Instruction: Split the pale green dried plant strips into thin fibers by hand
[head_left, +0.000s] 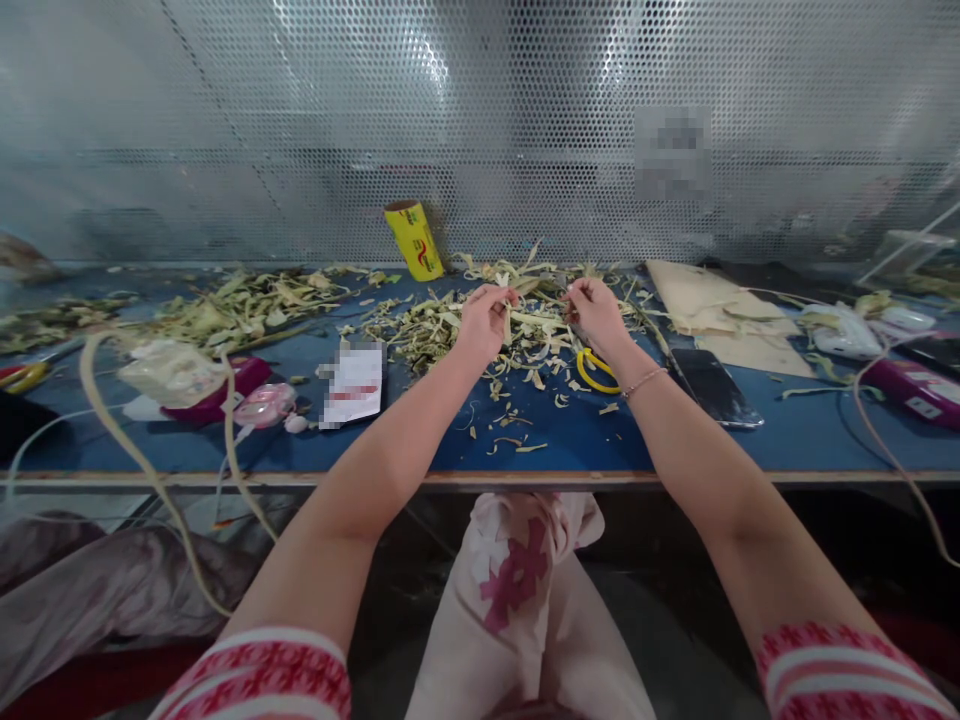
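Blue surface point(570, 440) w/ a thin wood edge in front, messy all over. Left hand point(486, 322) pinched shut on a pale leaf strip point(508, 322), held just above the big pile of leaf bits point(480, 320) in the middle. Right hand point(596, 315) also pinched shut, on a small piece at the pile's far side; can't tell what exactly. Yellow ring thing point(596, 372) lying on the surface just by the right wrist, dark phone point(712, 388) near it to the right. Blurred white card point(352, 385) to the left of the arms, pink stuff & a white bag point(172, 372) further left. More leaf scraps point(240, 300) at back left. Yellow roll point(414, 240) leaning against the back wall. Tan paper sheet point(701, 300) at back right. Wall behind = shiny metal sheet full of tiny holes point(480, 120). Pale cords point(142, 460) hanging off the front edge on both sides.
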